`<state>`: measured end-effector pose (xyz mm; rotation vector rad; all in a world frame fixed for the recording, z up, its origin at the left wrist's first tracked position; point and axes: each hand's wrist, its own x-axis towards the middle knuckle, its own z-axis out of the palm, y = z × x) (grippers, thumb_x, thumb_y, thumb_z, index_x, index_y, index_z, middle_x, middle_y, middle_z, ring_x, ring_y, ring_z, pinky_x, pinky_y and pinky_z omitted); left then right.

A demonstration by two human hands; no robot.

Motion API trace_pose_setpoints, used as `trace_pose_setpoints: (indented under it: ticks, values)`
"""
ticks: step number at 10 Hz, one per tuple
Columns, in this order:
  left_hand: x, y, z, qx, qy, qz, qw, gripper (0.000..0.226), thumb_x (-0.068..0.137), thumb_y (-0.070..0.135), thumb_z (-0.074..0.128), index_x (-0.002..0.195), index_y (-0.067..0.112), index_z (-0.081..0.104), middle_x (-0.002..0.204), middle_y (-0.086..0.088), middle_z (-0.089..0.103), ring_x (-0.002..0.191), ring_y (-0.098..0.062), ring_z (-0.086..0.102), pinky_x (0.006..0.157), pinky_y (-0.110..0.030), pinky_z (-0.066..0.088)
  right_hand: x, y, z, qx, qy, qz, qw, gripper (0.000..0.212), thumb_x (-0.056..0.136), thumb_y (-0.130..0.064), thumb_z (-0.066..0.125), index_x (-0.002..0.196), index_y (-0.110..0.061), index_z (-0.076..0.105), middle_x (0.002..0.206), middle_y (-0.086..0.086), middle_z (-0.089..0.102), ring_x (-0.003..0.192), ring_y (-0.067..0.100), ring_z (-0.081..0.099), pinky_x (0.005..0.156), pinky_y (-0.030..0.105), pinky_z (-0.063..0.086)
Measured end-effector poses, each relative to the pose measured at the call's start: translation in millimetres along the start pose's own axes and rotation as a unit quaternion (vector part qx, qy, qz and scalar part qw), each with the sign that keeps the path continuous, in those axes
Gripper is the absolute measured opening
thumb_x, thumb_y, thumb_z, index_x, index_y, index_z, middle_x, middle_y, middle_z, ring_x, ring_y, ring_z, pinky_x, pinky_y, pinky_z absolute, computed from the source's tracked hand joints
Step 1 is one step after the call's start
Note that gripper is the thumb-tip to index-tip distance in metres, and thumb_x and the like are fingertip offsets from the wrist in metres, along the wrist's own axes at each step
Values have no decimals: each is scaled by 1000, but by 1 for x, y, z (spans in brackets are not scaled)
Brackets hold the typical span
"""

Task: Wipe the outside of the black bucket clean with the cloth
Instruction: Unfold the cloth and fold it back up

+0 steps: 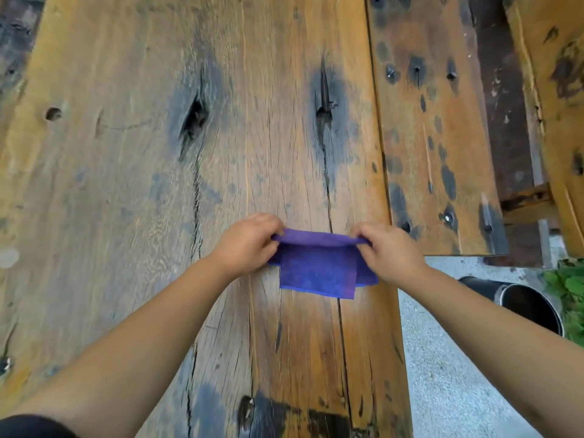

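A purple-blue cloth (319, 267) is folded over and held just above the wooden table (126, 184). My left hand (246, 245) pinches its upper left corner. My right hand (388, 248) pinches the upper right corner, and the folded part hangs down between them. The black bucket (524, 303) lies on its side on the ground to the right of the table, below my right forearm; its open mouth faces the camera and only part of it shows.
The table is made of weathered orange-brown planks with dark knots and cracks. A second plank (436, 137) with nail holes lies on the right. Grey concrete ground (448, 374) and green plants (568, 289) are at the lower right.
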<state>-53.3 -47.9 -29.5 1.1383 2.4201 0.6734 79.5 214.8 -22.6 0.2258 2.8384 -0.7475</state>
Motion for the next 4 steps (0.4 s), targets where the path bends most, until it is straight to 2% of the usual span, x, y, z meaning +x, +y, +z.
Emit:
trace_pose_setpoints:
  ticks: [1, 2, 3, 4]
  values:
    - [-28, 7, 10, 76, -51, 51, 994, 14, 74, 6, 70, 87, 9, 67, 107, -10, 70, 104, -31, 64, 83, -41, 51, -31, -4, 18, -102, -69, -40, 992, 18, 80, -15, 57, 95, -23, 64, 95, -1, 68, 95, 28, 62, 77, 39, 46]
    - [-54, 16, 33, 168, -146, 29, 974, 18, 84, 21, 60, 100, 17, 67, 138, -5, 56, 127, -26, 50, 94, -42, 41, -58, -2, 42, -168, -134, -36, 976, 28, 86, -21, 54, 111, -29, 64, 113, -6, 62, 110, 23, 55, 91, 38, 38]
    - [-69, 18, 45, 221, -210, -14, 952, 34, 87, 35, 51, 119, 24, 59, 159, -1, 28, 143, -23, 28, 108, -41, 27, -72, -3, 50, -179, -128, -37, 975, 30, 82, -29, 58, 112, -27, 63, 118, -5, 59, 115, 23, 53, 95, 41, 38]
    - [-69, 27, 39, 205, -231, -34, 950, 53, 87, 48, 49, 136, 28, 45, 162, -2, 21, 145, -25, 21, 113, -45, 23, -73, -9, 42, -214, -146, -35, 965, 35, 84, -43, 51, 114, -28, 62, 122, -4, 58, 122, 23, 47, 99, 46, 36]
